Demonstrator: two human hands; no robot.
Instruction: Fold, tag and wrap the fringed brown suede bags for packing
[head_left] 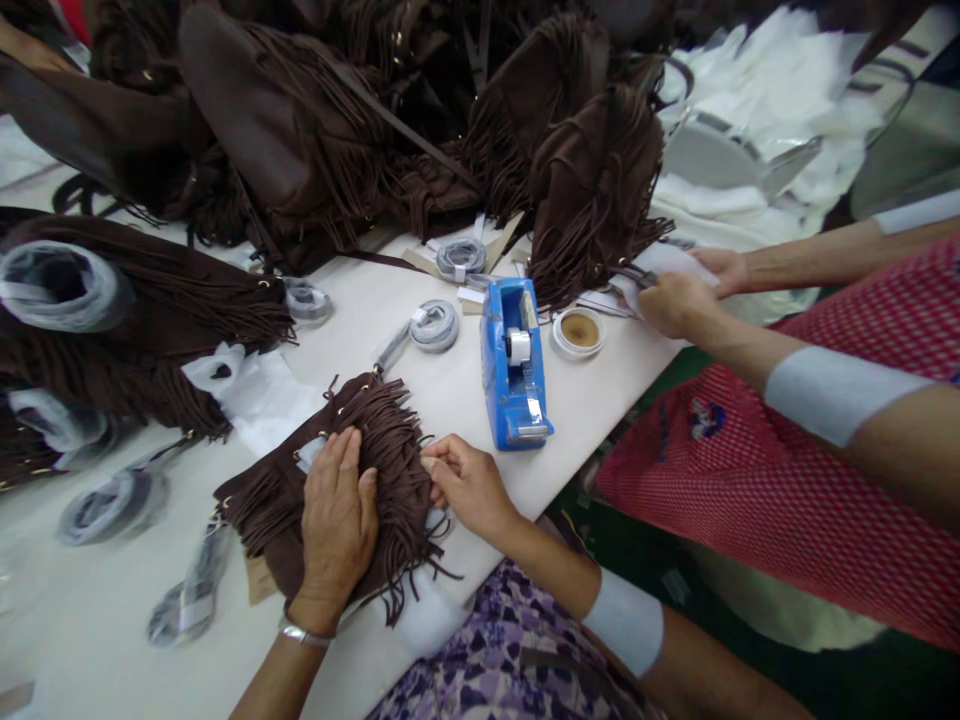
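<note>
A white tabletop (600,400) runs diagonally above a dark green floor, its far side piled with dark brown fringed bags (255,120) and, beyond, a heap of white wrapping (780,80). A blue tape dispenser (493,375) stands just beside a small round tub (577,332); at the right, a co-worker in a red checked garment (810,470) holds a white sheet (679,265). Near the table's front edge lies a dark brown fringed bag (281,565), soft and matte, with gold eyelets along one edge and dense, tangled strands across its face. Plastic-wrapped straps (433,326) extend from both ends of that edge, which slants from lower left to upper right; the fringe trails rightward and toward the wearer. Which dimension is longer cannot be told under the hands and strands. The left hand (337,510) lies flat on the bag, fingers extended, gripping nothing; the right hand (469,485) pinches narrowly at the fringe's right side, whatever is between its fingertips too small to tell.
</note>
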